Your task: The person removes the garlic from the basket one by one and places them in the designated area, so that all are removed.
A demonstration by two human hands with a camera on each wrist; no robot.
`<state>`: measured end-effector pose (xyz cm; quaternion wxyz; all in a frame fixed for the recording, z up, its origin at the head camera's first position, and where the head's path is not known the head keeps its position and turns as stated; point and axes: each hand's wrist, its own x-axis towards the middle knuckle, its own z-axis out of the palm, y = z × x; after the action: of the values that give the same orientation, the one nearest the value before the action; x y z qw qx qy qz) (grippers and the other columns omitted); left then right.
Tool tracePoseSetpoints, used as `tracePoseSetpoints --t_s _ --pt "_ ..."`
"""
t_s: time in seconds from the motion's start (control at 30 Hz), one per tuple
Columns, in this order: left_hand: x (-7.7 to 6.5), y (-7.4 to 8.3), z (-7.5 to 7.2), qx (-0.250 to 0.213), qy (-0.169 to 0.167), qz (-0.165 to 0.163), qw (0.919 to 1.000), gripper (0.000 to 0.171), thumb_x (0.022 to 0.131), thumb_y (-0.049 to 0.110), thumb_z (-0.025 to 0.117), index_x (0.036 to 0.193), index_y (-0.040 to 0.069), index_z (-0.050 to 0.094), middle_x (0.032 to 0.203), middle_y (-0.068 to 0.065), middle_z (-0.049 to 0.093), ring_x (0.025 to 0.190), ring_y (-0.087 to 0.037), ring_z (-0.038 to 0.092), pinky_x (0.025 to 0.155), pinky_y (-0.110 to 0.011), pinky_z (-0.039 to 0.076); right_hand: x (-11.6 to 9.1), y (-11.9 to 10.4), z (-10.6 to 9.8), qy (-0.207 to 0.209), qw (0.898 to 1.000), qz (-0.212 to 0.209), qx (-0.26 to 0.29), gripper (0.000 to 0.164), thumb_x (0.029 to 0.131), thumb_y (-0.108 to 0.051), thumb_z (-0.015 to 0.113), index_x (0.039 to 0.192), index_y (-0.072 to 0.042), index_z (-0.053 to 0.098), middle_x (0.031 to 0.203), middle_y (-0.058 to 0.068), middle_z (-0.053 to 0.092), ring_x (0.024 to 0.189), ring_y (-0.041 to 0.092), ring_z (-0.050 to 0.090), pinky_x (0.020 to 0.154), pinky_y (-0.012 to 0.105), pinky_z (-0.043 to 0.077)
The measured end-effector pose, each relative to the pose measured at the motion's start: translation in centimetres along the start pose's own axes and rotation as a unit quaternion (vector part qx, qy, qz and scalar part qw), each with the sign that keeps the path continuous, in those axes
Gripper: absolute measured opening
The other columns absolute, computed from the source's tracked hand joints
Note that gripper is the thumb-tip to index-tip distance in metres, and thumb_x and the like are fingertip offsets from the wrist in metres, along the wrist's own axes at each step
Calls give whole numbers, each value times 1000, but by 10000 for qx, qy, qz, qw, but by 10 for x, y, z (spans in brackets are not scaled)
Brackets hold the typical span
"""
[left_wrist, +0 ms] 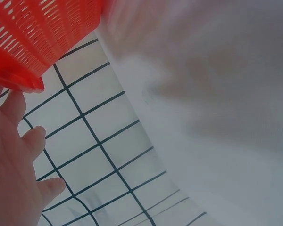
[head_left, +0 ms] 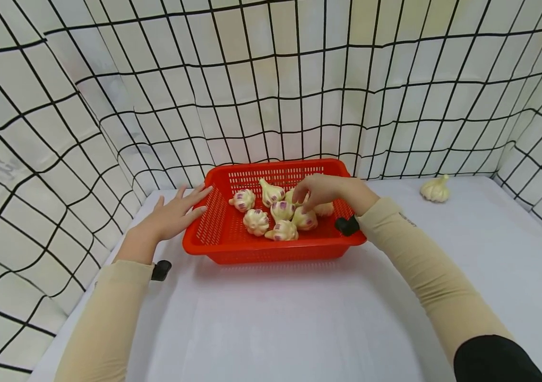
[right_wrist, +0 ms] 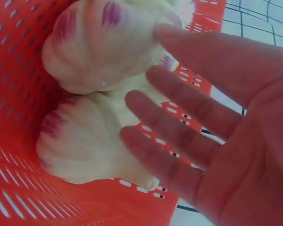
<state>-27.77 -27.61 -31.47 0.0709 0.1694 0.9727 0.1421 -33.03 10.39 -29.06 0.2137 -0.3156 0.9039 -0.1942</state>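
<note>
A red plastic basket (head_left: 275,255) with slotted walls stands on the white surface, holding several garlic bulbs (head_left: 282,210) with purple streaks. My left hand (head_left: 168,218) is at the basket's left rim, fingers extended and their tips touching it. In the left wrist view, those fingers (left_wrist: 34,141) are spread beside the basket's corner. Over the right part of the basket, my right hand (head_left: 324,190) reaches down among the bulbs. The right wrist view shows its fingers loosely bent, with the thumb tip right at one bulb (right_wrist: 96,44) and the fingertips close to another bulb (right_wrist: 80,141).
One paler garlic bulb (head_left: 435,189) lies alone on the white surface (head_left: 309,318) at the right. Black grid netting (head_left: 299,95) over white panels borders the back, left and right sides, with the basket close to the back netting.
</note>
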Motion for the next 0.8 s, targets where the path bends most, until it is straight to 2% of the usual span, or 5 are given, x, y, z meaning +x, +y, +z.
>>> tracePoseSetpoints --t_s 0.17,0.47,0.7,0.8 --pt "-1 1 -1 -16 -17 -31 10000 66 108 48 39 166 25 17 172 -8 6 154 -43 -10 113 -74 -11 2 0 1 -248 9995 162 -74 35 94 -11 75 129 -10 70 125 10 67 120 29 58 104 46 49" --pt "-2 2 -2 -36 -32 -34 10000 65 109 47 39 166 25 17 172 -8 6 154 -43 -9 113 -74 -12 4 -1 3 -294 9989 362 -12 38 90 -11 79 127 -13 72 128 10 66 124 29 54 107 50 45" --pt "-1 0 -1 -34 -25 16 10000 64 109 47 39 166 26 17 172 -6 5 155 -43 -10 113 -73 -13 3 -5 5 -388 9979 509 -139 42 88 -12 82 128 -13 69 131 10 64 123 28 54 105 47 48" --pt "-1 -1 0 -36 -22 -2 10000 65 109 47 39 166 26 17 173 -6 5 155 -43 -9 113 -73 -13 3 -6 6 -453 9974 525 -204 44 88 -12 82 130 -12 68 133 11 63 118 27 55 101 43 51"
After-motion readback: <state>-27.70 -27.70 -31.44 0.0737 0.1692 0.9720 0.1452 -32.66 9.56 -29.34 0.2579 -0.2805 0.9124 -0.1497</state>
